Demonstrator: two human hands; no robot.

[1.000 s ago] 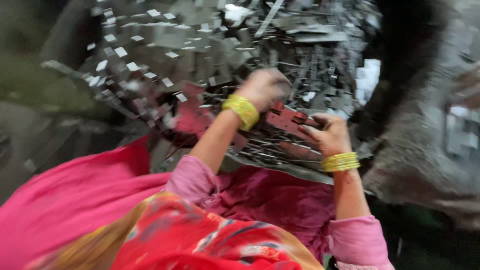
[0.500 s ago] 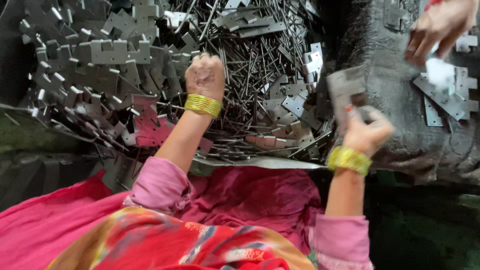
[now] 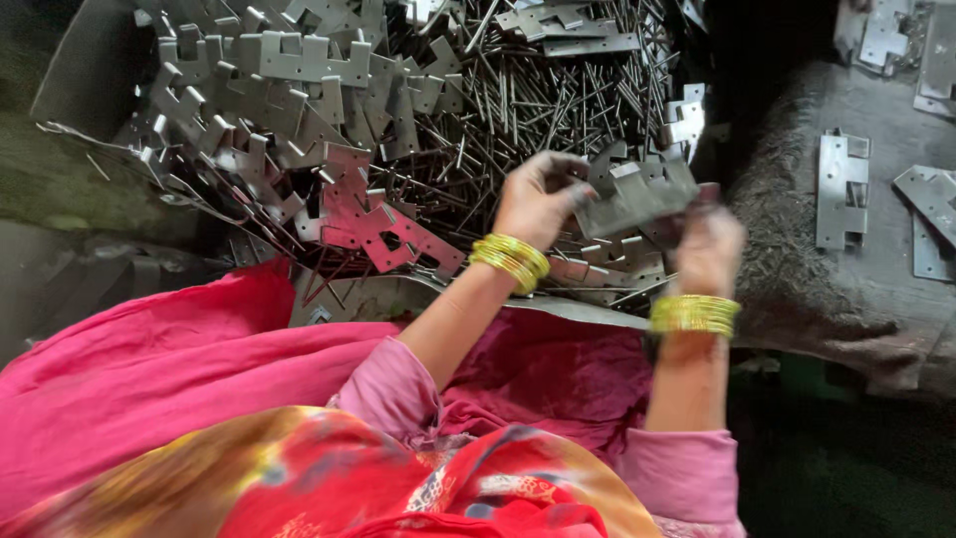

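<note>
two hands (image 3: 538, 194) (image 3: 709, 249), one hinge plate (image 3: 637, 194)

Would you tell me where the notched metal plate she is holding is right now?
In the head view, the notched metal plate sits right of centre, held between left hand and right hand, above the pin pile.

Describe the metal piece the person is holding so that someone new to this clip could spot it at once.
Start at the big heap of thin metal pins and notched plates filling the upper middle. At its lower right edge, the left hand and right hand meet on one flat grey hinge plate. Unlike its neighbours, it is lifted off the heap, gripped at both ends.
</note>
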